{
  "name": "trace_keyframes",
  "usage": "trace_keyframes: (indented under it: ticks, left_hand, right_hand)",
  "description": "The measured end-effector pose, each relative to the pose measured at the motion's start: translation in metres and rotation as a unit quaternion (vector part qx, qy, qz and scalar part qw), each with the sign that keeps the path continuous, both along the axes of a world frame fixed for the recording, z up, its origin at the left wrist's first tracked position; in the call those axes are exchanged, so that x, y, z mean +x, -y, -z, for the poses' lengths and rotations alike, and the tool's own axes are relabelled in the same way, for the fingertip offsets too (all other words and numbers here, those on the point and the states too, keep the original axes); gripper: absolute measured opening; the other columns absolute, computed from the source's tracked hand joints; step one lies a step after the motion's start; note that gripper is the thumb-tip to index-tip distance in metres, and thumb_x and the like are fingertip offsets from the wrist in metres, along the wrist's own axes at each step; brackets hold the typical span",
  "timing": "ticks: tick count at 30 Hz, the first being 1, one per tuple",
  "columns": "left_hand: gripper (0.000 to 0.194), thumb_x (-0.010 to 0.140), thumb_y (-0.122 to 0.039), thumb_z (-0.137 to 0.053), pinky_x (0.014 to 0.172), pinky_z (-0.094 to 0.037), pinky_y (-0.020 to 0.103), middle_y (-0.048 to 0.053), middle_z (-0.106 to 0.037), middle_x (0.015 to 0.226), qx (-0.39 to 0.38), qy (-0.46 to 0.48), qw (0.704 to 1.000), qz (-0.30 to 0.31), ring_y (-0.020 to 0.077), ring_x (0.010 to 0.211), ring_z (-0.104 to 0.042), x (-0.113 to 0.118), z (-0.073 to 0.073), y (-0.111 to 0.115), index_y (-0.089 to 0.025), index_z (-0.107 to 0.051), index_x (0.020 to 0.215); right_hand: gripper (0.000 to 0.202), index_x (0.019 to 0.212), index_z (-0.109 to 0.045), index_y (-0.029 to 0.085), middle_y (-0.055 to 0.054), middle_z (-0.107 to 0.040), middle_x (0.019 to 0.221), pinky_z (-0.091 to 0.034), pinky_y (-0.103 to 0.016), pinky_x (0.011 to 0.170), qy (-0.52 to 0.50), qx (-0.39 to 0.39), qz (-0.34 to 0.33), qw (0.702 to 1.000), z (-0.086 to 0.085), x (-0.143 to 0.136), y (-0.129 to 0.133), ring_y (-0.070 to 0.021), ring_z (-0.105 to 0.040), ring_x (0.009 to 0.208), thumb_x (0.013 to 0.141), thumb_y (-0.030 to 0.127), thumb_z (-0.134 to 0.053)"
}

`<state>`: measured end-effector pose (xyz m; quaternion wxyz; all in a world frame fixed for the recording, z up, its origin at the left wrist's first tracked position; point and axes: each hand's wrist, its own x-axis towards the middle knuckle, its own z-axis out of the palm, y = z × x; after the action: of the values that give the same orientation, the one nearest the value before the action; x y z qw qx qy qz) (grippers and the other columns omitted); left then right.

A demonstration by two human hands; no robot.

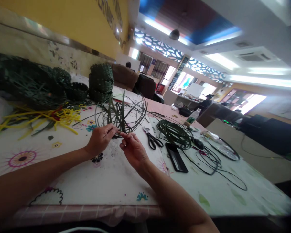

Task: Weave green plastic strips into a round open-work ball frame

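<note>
My left hand [102,138] and my right hand [134,149] meet at the near edge of a loose, open weave of dark green strips [123,113]. Both hands are closed, with thumbs and fingertips pinching at the strips; the exact bit between the fingers is small and partly hidden. Several strips stand up from the weave and others curve round it in wide loops. Just right of my right hand lie black-handled scissors [153,139], apart from it.
Woven dark green baskets [100,81] stand at the back left, behind yellow strips [50,118]. On the right lie a coil of green strip [174,134], a black phone [176,158], loose loops [217,161] and a plastic bottle [193,117]. People sit farther back.
</note>
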<state>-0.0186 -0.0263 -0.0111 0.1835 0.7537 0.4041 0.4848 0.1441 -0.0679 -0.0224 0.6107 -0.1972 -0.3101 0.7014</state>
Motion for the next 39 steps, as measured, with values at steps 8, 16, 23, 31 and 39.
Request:
trace_keyframes:
  ticks: [8, 16, 23, 31, 39]
  left_hand:
    - [0.030, 0.096, -0.033, -0.046, 0.058, -0.033, 0.025, 0.000, -0.062, 0.065, 0.074, -0.105, 0.992, -0.020, 0.0119, 0.057, -0.053, 0.002, 0.005, -0.004, -0.017, -0.058, 0.075]
    - [0.028, 0.096, -0.033, -0.047, 0.060, -0.033, 0.026, 0.001, -0.064, 0.067, 0.064, -0.118, 0.990, -0.031, 0.0133, 0.059, -0.055, 0.009, 0.004, -0.004, -0.017, -0.060, 0.077]
    - [0.030, 0.096, -0.031, -0.045, 0.060, -0.034, 0.026, 0.002, -0.064, 0.067, 0.104, -0.152, 0.982, -0.036, 0.0145, 0.060, -0.056, 0.007, 0.011, -0.007, -0.017, -0.062, 0.076]
    - [0.031, 0.096, -0.035, -0.046, 0.059, -0.034, 0.027, 0.003, -0.066, 0.066, 0.108, -0.174, 0.977, -0.064, 0.0151, 0.059, -0.056, 0.002, 0.007, -0.014, -0.017, -0.063, 0.076]
    - [0.034, 0.095, -0.036, -0.043, 0.059, -0.033, 0.029, 0.006, -0.067, 0.067, 0.122, -0.200, 0.965, -0.114, 0.0175, 0.060, -0.057, -0.007, 0.004, -0.029, -0.017, -0.065, 0.077]
  right_hand:
    - [0.021, 0.078, -0.060, 0.020, -0.001, -0.063, 0.109, -0.044, -0.022, 0.063, 0.037, 0.036, -0.027, 0.998, -0.008, 0.000, 0.010, -0.0117, -0.058, 0.078, 0.079, 0.032, -0.077]
    - [0.032, 0.073, -0.049, 0.019, 0.003, -0.062, 0.093, -0.023, -0.019, 0.041, 0.062, 0.039, -0.021, 0.997, -0.004, -0.001, 0.005, -0.0036, -0.041, 0.046, 0.084, 0.042, -0.070]
    - [0.021, 0.092, -0.059, 0.020, 0.000, -0.067, 0.089, -0.017, -0.020, 0.035, 0.135, -0.052, 0.029, 0.989, -0.003, 0.001, 0.005, -0.0042, -0.041, 0.040, 0.083, 0.037, -0.068]
    - [0.034, 0.079, -0.058, 0.019, 0.000, -0.062, 0.096, -0.028, -0.018, 0.040, 0.157, 0.019, -0.048, 0.986, -0.004, 0.007, 0.004, -0.0052, -0.050, 0.052, 0.080, 0.050, -0.073]
    - [0.042, 0.063, -0.061, 0.018, -0.002, -0.063, 0.076, -0.045, -0.026, 0.057, 0.267, 0.171, -0.131, 0.939, 0.000, 0.022, -0.006, -0.0130, -0.056, 0.064, 0.074, 0.055, -0.077]
